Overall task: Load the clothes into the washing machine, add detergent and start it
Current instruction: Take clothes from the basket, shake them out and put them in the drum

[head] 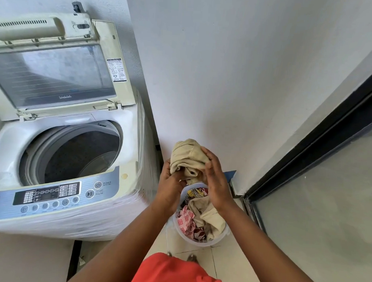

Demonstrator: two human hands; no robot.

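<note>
While the cream-white top-loading washing machine [60, 157] stands against the grey wall with its glass-paned lid [54, 73] raised, a bundled cream-beige cloth garment [187, 156] is held in the air just beside the machine's right front corner, above a round translucent plastic laundry tub [225, 234] on the pale tiled floor [225, 266]. The left hand [170, 182] grips the bundle from below on its left side, fingers curled into the fabric. The right hand [215, 180] presses against the bundle's right side with fingers fairly straight, cupping it. The dark perforated drum [79, 156] lies open under the lid, and no clothing can be made out inside it. The tub holds more crumpled clothes [196, 215]: another cream piece, a pink-and-white patterned one and a dark red floral one. The blue-grey control panel [52, 196] runs along the machine's front edge. A dark-framed glass door [318, 187] stands to the right of the tub.
</note>
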